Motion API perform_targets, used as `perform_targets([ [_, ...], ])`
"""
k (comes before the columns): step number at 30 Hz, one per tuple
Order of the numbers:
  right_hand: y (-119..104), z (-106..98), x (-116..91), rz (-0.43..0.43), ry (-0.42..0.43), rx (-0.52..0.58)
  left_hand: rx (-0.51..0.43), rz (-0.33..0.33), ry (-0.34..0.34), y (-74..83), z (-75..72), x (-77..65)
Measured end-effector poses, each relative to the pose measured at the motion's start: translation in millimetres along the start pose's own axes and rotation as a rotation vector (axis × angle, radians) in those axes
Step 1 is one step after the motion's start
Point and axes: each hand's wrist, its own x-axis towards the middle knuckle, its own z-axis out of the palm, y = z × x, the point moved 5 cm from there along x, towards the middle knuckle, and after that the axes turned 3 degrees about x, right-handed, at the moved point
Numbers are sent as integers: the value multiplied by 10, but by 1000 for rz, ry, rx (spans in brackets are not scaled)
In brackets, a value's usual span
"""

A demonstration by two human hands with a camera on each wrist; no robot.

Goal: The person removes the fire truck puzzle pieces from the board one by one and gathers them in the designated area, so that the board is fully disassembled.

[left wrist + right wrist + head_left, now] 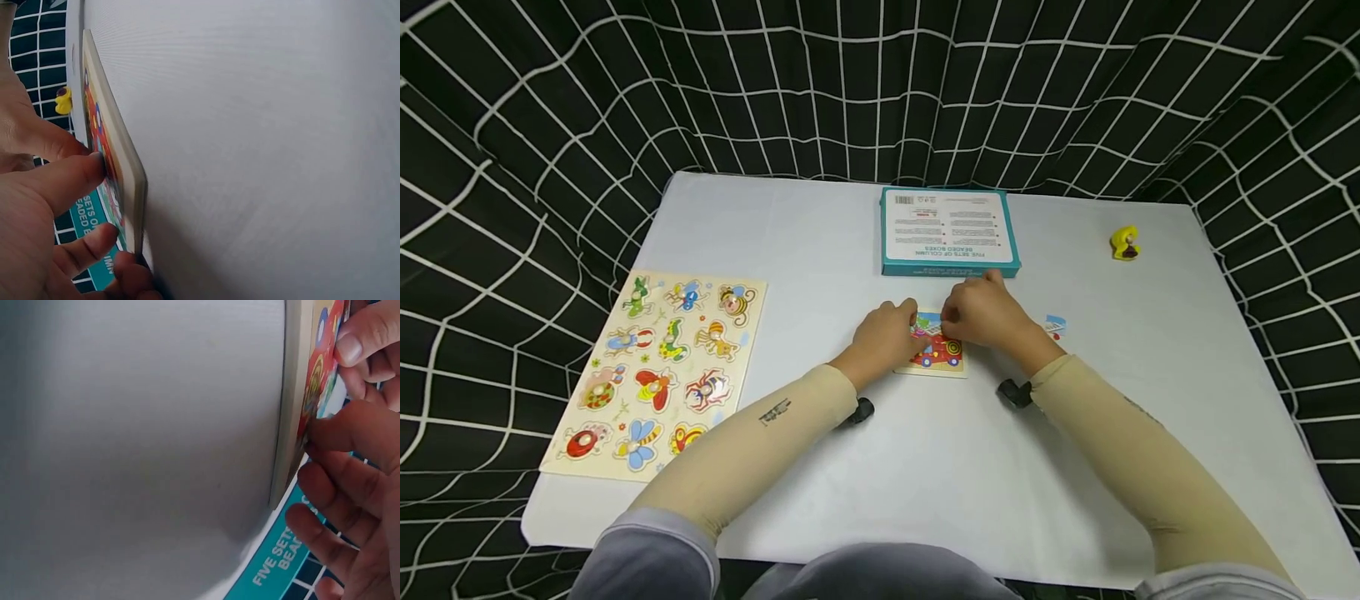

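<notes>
A small wooden jigsaw puzzle (936, 367) with a red car picture lies on the white table between both hands. My left hand (886, 337) holds its left side, the thumb (84, 175) on the picture and the other fingers bent at the edge. From the other side my right hand (988, 312) reaches over the upper right corner of the puzzle. Its thumb and forefinger (325, 434) come together in a pinch at the picture; the puzzle piece between them is mostly hidden. One loose puzzle piece (1056, 322), blue and white, lies just right of the right wrist.
Behind the puzzle lies a teal and white box (951, 225), close to the right fingertips. A large wooden insect peg board (655, 375) covers the table's left side. Toward the back right sits a small yellow toy (1124, 242). Black netted curtains (865, 92) surround the table.
</notes>
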Motion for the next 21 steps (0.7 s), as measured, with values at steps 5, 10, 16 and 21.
perform_targets([
  [5,-14,-42,3,-12,16,-32,23,-13,-17,24,-6,-8],
  [10,174,-152,-135,-23,29,50,13,-27,-34,43,-5,-6],
  [16,825,-198,-466,130,-4,168,3,-23,-48,30,20,12],
  [21,1179,-167,-693,279,-63,247,-2,-16,-51,24,31,15],
])
